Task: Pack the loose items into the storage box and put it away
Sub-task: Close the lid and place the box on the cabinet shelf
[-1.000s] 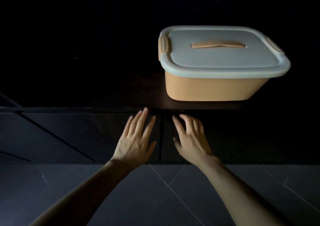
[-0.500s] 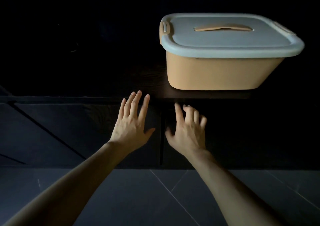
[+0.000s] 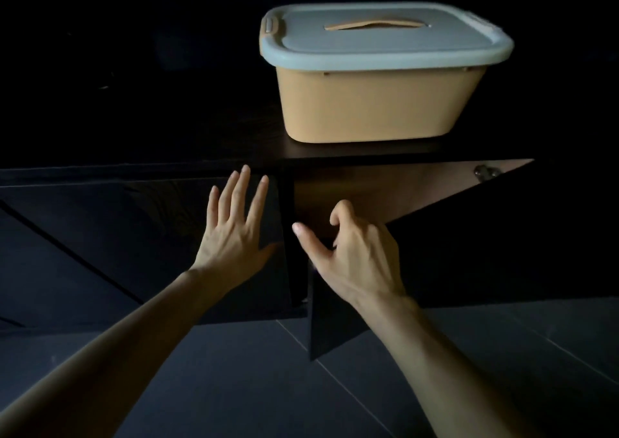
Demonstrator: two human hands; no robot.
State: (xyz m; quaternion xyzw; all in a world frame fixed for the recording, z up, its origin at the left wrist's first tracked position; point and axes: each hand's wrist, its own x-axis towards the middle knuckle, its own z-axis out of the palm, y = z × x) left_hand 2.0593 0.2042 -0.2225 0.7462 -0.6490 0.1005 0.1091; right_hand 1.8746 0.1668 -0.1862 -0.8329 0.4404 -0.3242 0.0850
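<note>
An orange storage box (image 3: 375, 105) with a pale grey lid (image 3: 385, 40) clipped on stands on top of a low dark cabinet (image 3: 214, 149), toward the right. Below it, my left hand (image 3: 234, 233) lies flat with spread fingers against the shut left cabinet door (image 3: 134, 230). My right hand (image 3: 355, 253) curls its fingers over the top edge of the right cabinet door (image 3: 469, 246), which stands swung partly outward. Behind that door the brownish inside of the cabinet (image 3: 378, 189) shows.
The room is very dark. A metal hinge (image 3: 485, 173) glints at the upper right of the opening. Dark grey floor tiles (image 3: 254, 380) lie under my arms. The open door's lower corner (image 3: 321, 337) juts out over the floor.
The right cabinet door has swung outward with my right hand hooked on its edge. My left hand stays flat on the left door. The view has dropped lower and closer.
</note>
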